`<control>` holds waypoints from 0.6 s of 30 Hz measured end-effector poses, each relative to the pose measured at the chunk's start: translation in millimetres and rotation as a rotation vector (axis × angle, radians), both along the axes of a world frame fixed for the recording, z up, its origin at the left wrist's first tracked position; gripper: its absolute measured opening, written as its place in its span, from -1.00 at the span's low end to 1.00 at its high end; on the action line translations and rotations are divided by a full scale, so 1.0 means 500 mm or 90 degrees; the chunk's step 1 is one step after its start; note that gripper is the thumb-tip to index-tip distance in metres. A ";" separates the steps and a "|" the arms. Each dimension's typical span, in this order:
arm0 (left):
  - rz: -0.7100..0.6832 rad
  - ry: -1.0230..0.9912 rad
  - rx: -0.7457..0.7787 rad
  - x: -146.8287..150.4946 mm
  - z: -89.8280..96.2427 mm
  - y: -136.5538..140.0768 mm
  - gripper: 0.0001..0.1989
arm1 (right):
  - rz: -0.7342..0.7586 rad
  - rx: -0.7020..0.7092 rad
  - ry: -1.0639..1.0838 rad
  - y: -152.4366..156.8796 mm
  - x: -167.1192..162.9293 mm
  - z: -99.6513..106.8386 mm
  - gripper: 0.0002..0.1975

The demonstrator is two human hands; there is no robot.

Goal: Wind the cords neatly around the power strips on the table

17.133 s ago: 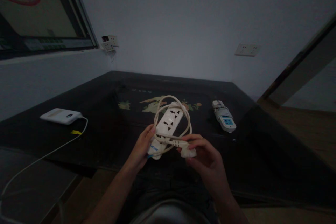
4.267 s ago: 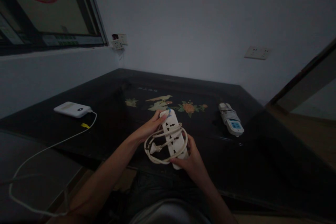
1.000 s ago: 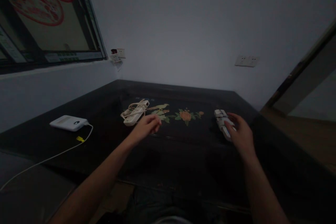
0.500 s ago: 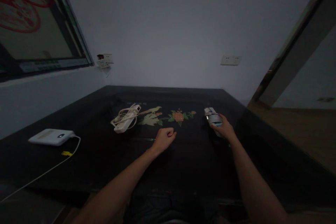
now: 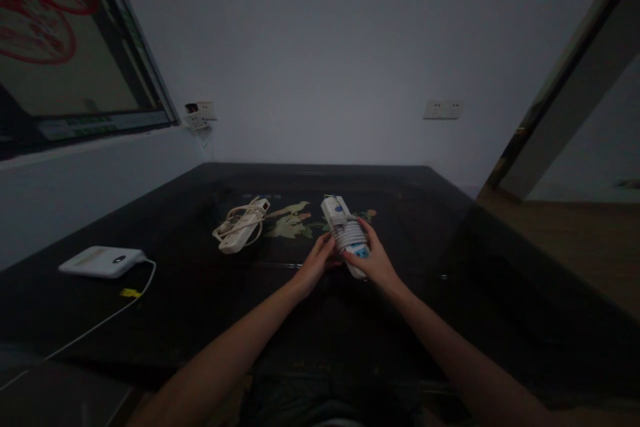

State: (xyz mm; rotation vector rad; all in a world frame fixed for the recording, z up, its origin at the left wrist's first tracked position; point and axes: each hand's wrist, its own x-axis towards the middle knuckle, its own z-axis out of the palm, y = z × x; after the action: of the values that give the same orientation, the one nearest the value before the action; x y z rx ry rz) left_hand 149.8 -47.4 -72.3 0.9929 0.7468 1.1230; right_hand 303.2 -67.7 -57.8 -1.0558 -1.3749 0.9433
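A white power strip (image 5: pixel 331 206) with a blue socket end is tilted in front of me over the middle of the dark table. Its grey-white cord (image 5: pixel 350 233) is coiled tightly round its body. My right hand (image 5: pixel 373 260) grips the strip from the right, thumb across the near end and fingers along the far side of the coil. From the left, my left hand (image 5: pixel 317 261) holds its edge, with the thumb by the coil and the other fingers partly hidden beneath. A second white power strip (image 5: pixel 240 232), its beige cord loosely looped round it, lies to the left.
A white power bank-like device (image 5: pixel 103 263) with a white cable (image 5: pixel 107 315) lies at the table's left, near a yellow scrap (image 5: pixel 131 293). The black table (image 5: pixel 300 177) bears a flower-and-bird picture. Wall sockets (image 5: pixel 443 109) are behind it.
My right hand has brought the cord-wrapped power strip leftward from the table's right side to the middle. My left hand has opened from a fist and taken the strip's left edge.
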 end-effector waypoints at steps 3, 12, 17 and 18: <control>0.004 -0.113 -0.027 -0.014 0.020 0.010 -0.56 | 0.054 0.084 -0.090 -0.017 -0.015 0.003 -0.14; 0.058 -0.226 -0.147 -0.057 0.059 0.032 -0.76 | 0.152 0.107 -0.227 -0.016 -0.001 -0.019 -0.12; 0.065 -0.256 -0.181 -0.049 0.061 0.022 -0.84 | 0.148 0.104 -0.263 -0.020 -0.002 -0.013 -0.19; 0.067 -0.259 -0.183 -0.046 0.061 0.020 -0.86 | 0.131 0.104 -0.264 -0.021 -0.002 -0.009 -0.25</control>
State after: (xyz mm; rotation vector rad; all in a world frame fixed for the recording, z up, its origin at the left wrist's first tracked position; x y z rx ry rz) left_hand 126.7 -37.6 -42.0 0.4660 0.6112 1.2200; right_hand 302.4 -78.1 -62.5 -1.0338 -1.8999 0.7661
